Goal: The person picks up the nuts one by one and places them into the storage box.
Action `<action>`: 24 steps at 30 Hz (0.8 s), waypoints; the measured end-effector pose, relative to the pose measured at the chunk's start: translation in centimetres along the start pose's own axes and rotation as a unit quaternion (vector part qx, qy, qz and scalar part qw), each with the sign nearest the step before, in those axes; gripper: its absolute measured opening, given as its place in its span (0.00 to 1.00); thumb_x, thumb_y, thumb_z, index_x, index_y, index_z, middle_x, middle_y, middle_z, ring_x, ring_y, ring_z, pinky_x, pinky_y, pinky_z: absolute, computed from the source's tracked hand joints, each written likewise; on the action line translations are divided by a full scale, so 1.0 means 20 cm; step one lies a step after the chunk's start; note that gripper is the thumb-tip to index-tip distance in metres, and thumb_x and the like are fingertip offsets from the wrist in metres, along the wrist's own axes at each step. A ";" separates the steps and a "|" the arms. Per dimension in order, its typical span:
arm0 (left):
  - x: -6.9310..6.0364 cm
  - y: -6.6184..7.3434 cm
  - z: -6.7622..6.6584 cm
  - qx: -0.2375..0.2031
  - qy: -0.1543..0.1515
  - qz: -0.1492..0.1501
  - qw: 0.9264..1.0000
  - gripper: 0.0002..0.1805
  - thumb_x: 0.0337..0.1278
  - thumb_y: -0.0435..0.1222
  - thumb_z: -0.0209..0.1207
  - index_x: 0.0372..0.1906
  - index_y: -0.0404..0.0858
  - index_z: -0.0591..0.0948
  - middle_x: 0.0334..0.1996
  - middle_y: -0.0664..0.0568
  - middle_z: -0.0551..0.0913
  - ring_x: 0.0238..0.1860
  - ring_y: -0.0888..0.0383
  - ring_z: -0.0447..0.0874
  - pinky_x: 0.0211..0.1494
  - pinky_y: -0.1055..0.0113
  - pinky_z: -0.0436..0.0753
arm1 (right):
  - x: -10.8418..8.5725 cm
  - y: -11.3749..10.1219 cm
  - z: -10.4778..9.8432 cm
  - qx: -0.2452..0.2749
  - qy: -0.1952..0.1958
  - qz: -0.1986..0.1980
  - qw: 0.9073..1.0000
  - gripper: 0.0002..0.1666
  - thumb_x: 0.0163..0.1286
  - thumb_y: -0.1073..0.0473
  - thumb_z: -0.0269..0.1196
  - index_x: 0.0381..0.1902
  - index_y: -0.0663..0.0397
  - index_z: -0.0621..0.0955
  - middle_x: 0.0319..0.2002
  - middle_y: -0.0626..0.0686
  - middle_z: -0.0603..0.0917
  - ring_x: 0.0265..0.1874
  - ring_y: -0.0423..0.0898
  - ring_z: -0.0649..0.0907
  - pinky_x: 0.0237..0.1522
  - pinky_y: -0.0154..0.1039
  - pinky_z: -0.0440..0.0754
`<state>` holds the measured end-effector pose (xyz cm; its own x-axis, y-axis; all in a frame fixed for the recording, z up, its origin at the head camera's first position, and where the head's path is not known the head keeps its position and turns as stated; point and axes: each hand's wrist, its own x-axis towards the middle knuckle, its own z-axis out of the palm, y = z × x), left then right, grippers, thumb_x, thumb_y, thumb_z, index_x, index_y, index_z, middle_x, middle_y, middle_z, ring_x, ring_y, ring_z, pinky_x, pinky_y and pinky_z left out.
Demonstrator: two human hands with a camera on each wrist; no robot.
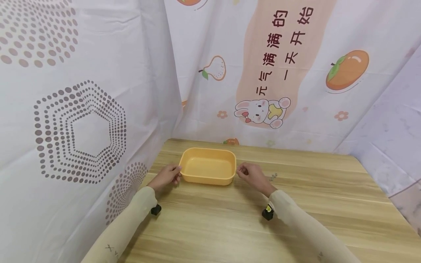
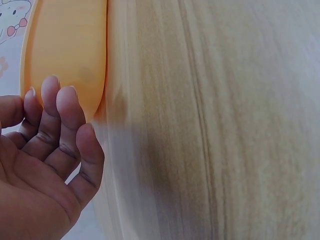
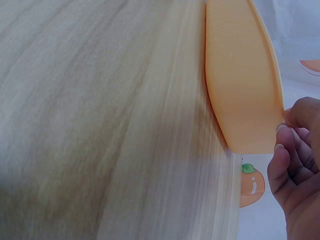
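A shallow yellow plastic bin [image 1: 207, 180], rectangular with rounded corners, stands on the wooden table in the head view, with nothing inside. At its left end, my left hand [image 1: 168, 175] pinches the rim between thumb and index finger. The other fingers of the left hand [image 2: 55, 150] are loosely bent beside the bin's end wall [image 2: 70, 45]. My right hand [image 1: 253, 175] pinches the rim at the right end. In the right wrist view, thumb and index finger of the right hand [image 3: 300, 160] meet at the bin's upper corner [image 3: 245, 75].
The wood-grain table [image 1: 210, 226] reaches back to a printed cloth [image 1: 210, 109] with fruit and a rabbit. A white dotted cloth [image 1: 88, 138] hangs along the left edge. Small grey marks or bits [image 1: 273, 176], too small to tell, lie right of my right hand.
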<state>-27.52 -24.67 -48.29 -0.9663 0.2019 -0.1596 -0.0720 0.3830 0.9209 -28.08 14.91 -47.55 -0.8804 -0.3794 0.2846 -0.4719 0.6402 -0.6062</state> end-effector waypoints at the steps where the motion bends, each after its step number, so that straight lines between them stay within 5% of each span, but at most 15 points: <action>1: 0.00 0.00 0.00 0.000 -0.001 0.001 1.000 0.18 0.84 0.42 0.47 0.43 0.31 0.77 0.30 0.46 0.80 0.29 0.57 0.79 0.33 0.67 0.83 | 0.00 0.00 0.00 -0.001 0.000 0.000 1.000 0.03 0.73 0.60 0.67 0.38 0.53 0.85 0.29 0.42 0.84 0.28 0.38 0.80 0.30 0.33 0.80; 24: 0.00 0.00 0.00 -0.002 -0.006 0.012 1.000 0.17 0.84 0.41 0.47 0.40 0.32 0.77 0.29 0.46 0.80 0.28 0.57 0.78 0.32 0.68 0.82 | 0.03 -0.04 0.04 -0.014 -0.005 -0.031 0.999 0.06 0.75 0.60 0.65 0.40 0.56 0.86 0.25 0.40 0.80 0.25 0.37 0.76 0.28 0.33 0.76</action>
<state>-27.47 -24.64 -48.39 -0.9649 0.2209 -0.1419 -0.0505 0.3742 0.9260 -28.25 13.68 -47.50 -0.8485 -0.4265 0.3134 -0.5275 0.6337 -0.5659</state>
